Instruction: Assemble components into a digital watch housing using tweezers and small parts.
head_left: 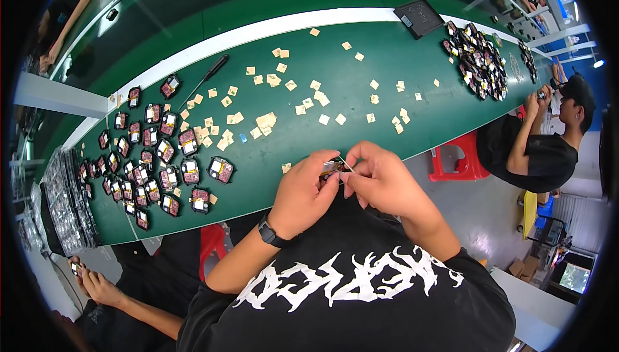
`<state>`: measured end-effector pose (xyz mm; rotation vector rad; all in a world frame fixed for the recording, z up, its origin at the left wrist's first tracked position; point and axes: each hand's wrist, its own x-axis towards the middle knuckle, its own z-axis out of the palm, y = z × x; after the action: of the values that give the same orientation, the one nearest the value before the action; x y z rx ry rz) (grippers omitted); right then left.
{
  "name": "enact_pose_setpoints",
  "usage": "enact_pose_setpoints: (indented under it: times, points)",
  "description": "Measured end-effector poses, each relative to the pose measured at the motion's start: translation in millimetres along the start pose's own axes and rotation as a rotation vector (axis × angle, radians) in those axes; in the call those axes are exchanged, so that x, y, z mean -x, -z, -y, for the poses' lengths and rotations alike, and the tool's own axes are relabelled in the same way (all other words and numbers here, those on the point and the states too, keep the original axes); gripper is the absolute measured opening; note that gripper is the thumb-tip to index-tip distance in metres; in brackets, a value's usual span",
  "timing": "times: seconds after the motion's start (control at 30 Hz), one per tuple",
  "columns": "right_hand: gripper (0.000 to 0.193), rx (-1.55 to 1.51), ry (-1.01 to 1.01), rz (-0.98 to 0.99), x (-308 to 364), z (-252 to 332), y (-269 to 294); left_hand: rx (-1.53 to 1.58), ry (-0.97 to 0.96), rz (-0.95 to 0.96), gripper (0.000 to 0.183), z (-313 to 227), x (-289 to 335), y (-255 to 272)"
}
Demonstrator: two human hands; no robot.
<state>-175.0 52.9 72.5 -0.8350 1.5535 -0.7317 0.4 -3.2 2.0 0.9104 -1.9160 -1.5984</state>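
Note:
At the near edge of the green table (361,139), my left hand (300,187), with a dark watch on its wrist, is closed round a small electronic device (331,167) in a black housing. The fingers cover much of it. Close against it, my right hand (383,181) pinches a thin pale strip (346,163) between thumb and forefinger; its exact kind is too small to tell. Small cream paper squares (265,121) lie scattered beyond my hands. Nearest on the left is another black-cased device (220,169) with its circuit board showing.
Many similar devices (149,136) spread over the table's left side, beside stacked clear trays (68,197). A screwdriver (213,68) and a black tray (419,18) lie farther back. Heaped devices (477,61) stand right, near a seated co-worker (535,139). Another co-worker's hand (100,285) shows lower left.

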Motion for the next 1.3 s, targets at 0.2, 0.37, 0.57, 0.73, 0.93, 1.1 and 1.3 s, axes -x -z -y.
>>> enact_pose_setpoints:
  times: [0.2, 0.37, 0.57, 0.73, 0.93, 1.1, 1.3]
  points:
    - [0.014, -0.023, -0.051, 0.000, 1, 4, -2, -0.057, -0.094, -0.030, 0.034, 5, 1, -2]
    - [0.016, -0.064, -0.084, -0.006, 2, 5, -3, -0.077, -0.109, -0.028, 0.034, 2, 1, -1]
    - [0.017, -0.111, 0.021, -0.042, 1, -13, -7, 0.027, -0.050, -0.012, 0.033, 1, 1, 0]
    - [0.017, 0.032, 0.186, 0.001, 1, -21, 3, 0.109, -0.010, 0.058, 0.031, -2, -2, 6]
    - [0.016, 0.094, 0.295, 0.033, 0, -29, 9, 0.160, 0.047, 0.094, 0.029, -6, -3, 9]
    - [0.015, 0.099, 0.316, 0.036, -3, -33, 11, 0.166, 0.071, 0.124, 0.030, -3, -4, 11]
    - [0.017, -0.035, 0.368, 0.007, -5, -40, 13, 0.363, 0.175, 0.185, 0.032, 3, -4, 11]
